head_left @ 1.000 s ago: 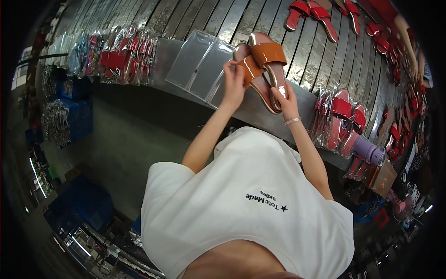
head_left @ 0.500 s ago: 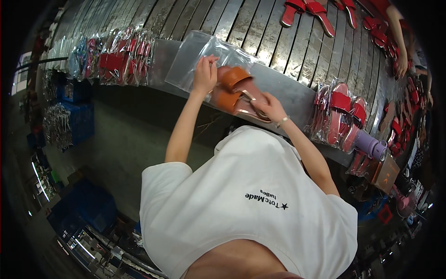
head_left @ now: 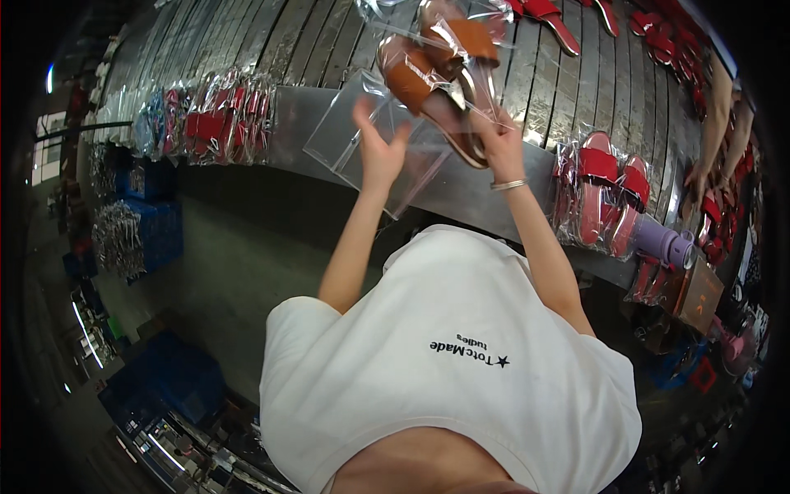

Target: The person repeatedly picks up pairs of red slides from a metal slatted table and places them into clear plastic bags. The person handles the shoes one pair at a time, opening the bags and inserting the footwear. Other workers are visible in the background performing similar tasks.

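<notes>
My right hand (head_left: 500,146) grips a pair of sandals (head_left: 451,115) by the heel end. They have tan-brown straps and pinkish soles, and are held tilted over the slatted surface with toes pointing away from me. Clear plastic film (head_left: 491,23) wraps around their toe end; how far it covers them I cannot tell. Just left of the sandals, my left hand (head_left: 381,155) is open, thumb and fingers apart. It is beside a sheet of clear plastic, apparently bags (head_left: 336,136), on the metal ledge (head_left: 298,123).
Bagged red sandals stand in a row (head_left: 226,123) on the left. More bagged red sandals (head_left: 594,193) lie at right beside a purple cylinder (head_left: 662,244) and a brown box (head_left: 695,292). Loose red sandals (head_left: 550,23) lie on the slatted conveyor (head_left: 329,49). Another person's arms (head_left: 714,136) reach in at right.
The sandals have moved up and away from me, and clear plastic now surrounds their toe end. My left hand's fingers have spread, and it has shifted slightly right and nearer me.
</notes>
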Tool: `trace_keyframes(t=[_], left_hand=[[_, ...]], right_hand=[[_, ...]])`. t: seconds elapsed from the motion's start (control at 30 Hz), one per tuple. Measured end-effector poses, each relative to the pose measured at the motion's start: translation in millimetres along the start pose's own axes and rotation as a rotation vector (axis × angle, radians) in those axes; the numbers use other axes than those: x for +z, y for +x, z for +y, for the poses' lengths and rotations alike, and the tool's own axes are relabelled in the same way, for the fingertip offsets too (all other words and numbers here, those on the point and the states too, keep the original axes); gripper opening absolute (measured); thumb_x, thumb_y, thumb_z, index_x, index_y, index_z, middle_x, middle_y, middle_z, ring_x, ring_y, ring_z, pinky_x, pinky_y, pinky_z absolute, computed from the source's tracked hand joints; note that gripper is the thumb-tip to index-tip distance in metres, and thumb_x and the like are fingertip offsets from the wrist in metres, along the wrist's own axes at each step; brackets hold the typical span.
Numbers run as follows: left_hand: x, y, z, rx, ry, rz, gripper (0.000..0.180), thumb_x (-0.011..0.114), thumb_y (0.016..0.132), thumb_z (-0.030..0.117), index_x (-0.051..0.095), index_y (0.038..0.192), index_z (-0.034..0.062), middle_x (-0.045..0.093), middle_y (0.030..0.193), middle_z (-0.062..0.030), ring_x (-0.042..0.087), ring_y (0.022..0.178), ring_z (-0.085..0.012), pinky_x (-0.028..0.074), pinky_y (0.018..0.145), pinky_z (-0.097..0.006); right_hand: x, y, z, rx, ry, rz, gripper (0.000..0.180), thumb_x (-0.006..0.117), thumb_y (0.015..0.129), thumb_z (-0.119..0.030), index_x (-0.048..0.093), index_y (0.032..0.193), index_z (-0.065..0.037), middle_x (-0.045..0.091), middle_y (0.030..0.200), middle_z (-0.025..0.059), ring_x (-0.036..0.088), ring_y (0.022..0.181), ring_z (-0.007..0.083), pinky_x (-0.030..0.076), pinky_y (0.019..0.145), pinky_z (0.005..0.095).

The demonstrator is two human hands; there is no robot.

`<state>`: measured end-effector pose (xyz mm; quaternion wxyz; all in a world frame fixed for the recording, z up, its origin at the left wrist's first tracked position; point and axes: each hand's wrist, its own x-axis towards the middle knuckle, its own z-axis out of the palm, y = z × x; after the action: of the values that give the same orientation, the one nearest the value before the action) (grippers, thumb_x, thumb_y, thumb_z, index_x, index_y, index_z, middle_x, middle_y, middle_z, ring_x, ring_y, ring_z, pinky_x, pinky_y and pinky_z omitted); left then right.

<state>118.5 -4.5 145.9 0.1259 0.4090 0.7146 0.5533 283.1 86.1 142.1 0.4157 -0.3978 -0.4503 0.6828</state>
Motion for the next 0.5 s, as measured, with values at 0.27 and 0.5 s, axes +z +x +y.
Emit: trace_keyframes(t=[0.27, 0.5], left_hand=[[55, -47, 13, -0.500, -1.005, -0.934, 0.039, 0.054, 0.086, 0.005, 0.048, 0.124, 0.0024, 0.060, 0.114, -0.0130, 0.056, 0.110, -0.0262, 0.049, 0.089, -0.037], [82, -99, -60, -1.105, -0.848, -0.699, 0.026, 0.045, 0.086, -0.004, 0.048, 0.111, -0.0117, 0.061, 0.101, -0.0229, 0.065, 0.091, -0.0302, 0.056, 0.078, -0.034]], right_hand=[[-18, -14, -13, -0.011, -0.001, 0.353, 0.035, 0.073, 0.080, -0.027, 0.057, 0.097, -0.001, 0.060, 0.076, 0.0003, 0.052, 0.062, 0.0064, 0.042, 0.055, 0.0219], [-111, -53, 113, 0.073, -0.583, 0.282, 0.065, 0.083, 0.062, -0.023, 0.049, 0.111, 0.002, 0.059, 0.103, 0.0146, 0.059, 0.092, 0.0231, 0.047, 0.080, 0.0329]])
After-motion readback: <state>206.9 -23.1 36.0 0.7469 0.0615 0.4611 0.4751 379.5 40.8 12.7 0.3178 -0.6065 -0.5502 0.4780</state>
